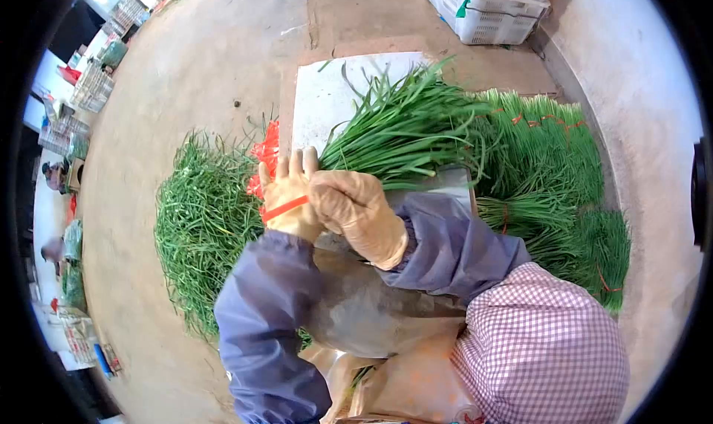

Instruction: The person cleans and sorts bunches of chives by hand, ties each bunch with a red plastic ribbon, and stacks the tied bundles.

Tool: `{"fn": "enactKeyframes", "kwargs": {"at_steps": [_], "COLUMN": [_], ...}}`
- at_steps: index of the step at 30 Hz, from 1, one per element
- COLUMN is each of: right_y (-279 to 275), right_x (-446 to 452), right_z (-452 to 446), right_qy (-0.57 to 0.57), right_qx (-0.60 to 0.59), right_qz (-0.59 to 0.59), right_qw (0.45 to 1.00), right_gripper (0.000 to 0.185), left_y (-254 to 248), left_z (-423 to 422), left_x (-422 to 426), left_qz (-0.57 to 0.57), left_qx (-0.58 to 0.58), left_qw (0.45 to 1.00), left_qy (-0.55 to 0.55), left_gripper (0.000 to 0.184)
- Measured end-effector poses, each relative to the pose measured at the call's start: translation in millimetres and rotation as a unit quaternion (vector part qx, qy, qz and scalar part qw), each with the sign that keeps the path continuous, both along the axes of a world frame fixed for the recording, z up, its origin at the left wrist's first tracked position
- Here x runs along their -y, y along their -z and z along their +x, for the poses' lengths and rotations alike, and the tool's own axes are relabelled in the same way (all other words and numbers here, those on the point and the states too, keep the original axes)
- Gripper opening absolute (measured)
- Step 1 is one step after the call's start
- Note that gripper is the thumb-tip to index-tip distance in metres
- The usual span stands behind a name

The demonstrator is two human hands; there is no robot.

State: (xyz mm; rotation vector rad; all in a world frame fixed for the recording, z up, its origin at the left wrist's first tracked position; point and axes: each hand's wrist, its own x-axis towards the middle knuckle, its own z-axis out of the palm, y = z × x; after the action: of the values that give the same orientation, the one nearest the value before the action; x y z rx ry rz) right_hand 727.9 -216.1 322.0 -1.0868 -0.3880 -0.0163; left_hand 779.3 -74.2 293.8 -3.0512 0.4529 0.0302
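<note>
Orange-red and flat, 1 band (286, 208) crosses the gloved left hand (293, 186) below the knuckles, in front of the board's left edge as I see it through the head camera. I read the left fingers as spread and straight, tips away from the wearer, with nothing in their grasp. Just beside it, the gloved right hand (360, 214) is curled into a fist. The band's near end runs up to that fist, but I cannot tell whether its fingers pinch it.

Beyond both hands I have 1 loose bundle of long green leaves (416, 130) across the white board (319, 101), spilling past its right edge and leaving its upper left corner bare. Near the left edge, I see crumpled orange-red strips (266, 153), then a tangled green heap (204, 223) on the floor (178, 82).

Off the right edge, tied green bundles (542, 156) lie packed along the foot of the wall (631, 82). Past the board's upper right corner, white crates (496, 19) stand stacked.
</note>
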Motion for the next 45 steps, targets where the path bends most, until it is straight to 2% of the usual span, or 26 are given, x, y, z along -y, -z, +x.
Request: {"fn": "enactKeyframes", "kwargs": {"at_steps": [4, 5, 6, 7, 9, 11, 14, 17, 19, 21, 25, 28, 31, 35, 36, 37, 39, 40, 43, 44, 45], "right_y": [2.4, 1.8, 1.1, 12.4, 51.7, 80.8, 113.4, 108.3, 94.2, 61.4, 34.5, 11.7, 26.6, 54.1, 55.3, 56.5, 36.0, 32.4, 48.6, 45.8, 43.0], "right_x": [-13.3, -5.0, 3.6, 11.2, 30.2, 57.6, 58.4, 62.8, 82.7, 107.5, 149.7, 157.8, 145.7, 150.1, 154.4, 167.5, 181.2, 184.3, 176.2, 178.5, 176.8], "right_z": [-2.9, -10.4, -17.4, -24.3, -34.1, -48.7, -56.1, -56.0, -63.9, -64.1, -45.0, -9.2, 25.1, 48.4, 47.1, 47.5, 34.4, 27.4, 27.2, 30.0, 34.5], "right_qy": [0.047, 0.016, -0.017, -0.007, 0.014, -0.128, -0.062, -0.148, -0.097, -0.033, 0.232, 0.191, 0.205, 0.236, 0.257, 0.260, 0.210, 0.193, 0.180, 0.160, 0.172], "right_qx": [0.018, -0.002, -0.021, 0.020, 0.107, -0.125, 0.053, 0.049, 0.103, 0.192, 0.039, -0.037, 0.017, 0.076, 0.043, -0.029, -0.177, -0.186, -0.031, -0.012, 0.058], "right_qz": [0.010, 0.022, 0.034, -0.051, -0.220, -0.166, -0.282, -0.291, -0.322, -0.334, -0.380, -0.497, -0.584, -0.466, -0.384, -0.359, -0.211, -0.266, -0.294, -0.368, -0.414], "right_qw": [0.999, 1.000, 0.999, 0.998, 0.969, 0.970, 0.956, 0.944, 0.936, 0.922, 0.895, 0.846, 0.785, 0.849, 0.886, 0.896, 0.938, 0.926, 0.938, 0.916, 0.892], "right_gripper": [0.026, 0.026, 0.027, 0.028, 0.029, 0.023, 0.023, 0.020, 0.019, 0.019, 0.030, 0.034, 0.036, 0.033, 0.033, 0.033, 0.034, 0.026, 0.020, 0.025, 0.026], "left_y": [41.2, 49.2, 15.1, 10.6, -4.7, -0.7, 7.1, -2.2, -0.5, 10.0, 3.4, -3.0, -1.6, -2.9, -3.3, -3.4, -2.6, -2.2, -2.5, -1.0, 1.3], "left_z": [-4.8, -3.1, 2.4, 8.6, 7.2, 10.8, 6.5, 8.8, 3.0, -0.3, 0.9, 1.3, 0.4, 2.3, 3.7, 4.2, 5.1, 5.9, 9.5, 9.6, 9.3], "left_x": [6.8, 7.6, 14.0, 15.3, 24.6, 26.7, 25.3, 27.1, 30.6, 27.5, 29.6, 35.6, 34.6, 33.4, 33.2, 32.3, 30.3, 28.9, 27.4, 26.7, 25.6], "left_qz": [-0.048, -0.063, -0.040, -0.011, -0.038, -0.044, -0.046, -0.031, -0.020, -0.039, -0.032, -0.015, -0.016, -0.025, -0.029, -0.047, -0.082, -0.087, -0.066, -0.073, -0.079], "left_qx": [0.071, 0.088, -0.023, -0.090, -0.143, -0.142, -0.123, -0.101, -0.111, -0.063, -0.079, -0.112, -0.104, -0.114, -0.119, -0.112, -0.096, -0.094, -0.121, -0.114, -0.106], "left_qw": [0.996, 0.994, 0.999, 0.995, 0.986, 0.986, 0.989, 0.992, 0.991, 0.995, 0.994, 0.990, 0.991, 0.989, 0.988, 0.989, 0.989, 0.989, 0.988, 0.989, 0.989], "left_qy": [-0.011, -0.017, -0.020, -0.051, -0.074, -0.072, -0.064, -0.068, -0.076, -0.059, -0.069, -0.089, -0.085, -0.090, -0.092, -0.086, -0.076, -0.072, -0.071, -0.065, -0.059], "left_gripper": [0.072, 0.071, 0.080, 0.091, 0.094, 0.093, 0.096, 0.092, 0.087, 0.084, 0.078, 0.069, 0.068, 0.069, 0.069, 0.070, 0.071, 0.072, 0.070, 0.071, 0.073]}}
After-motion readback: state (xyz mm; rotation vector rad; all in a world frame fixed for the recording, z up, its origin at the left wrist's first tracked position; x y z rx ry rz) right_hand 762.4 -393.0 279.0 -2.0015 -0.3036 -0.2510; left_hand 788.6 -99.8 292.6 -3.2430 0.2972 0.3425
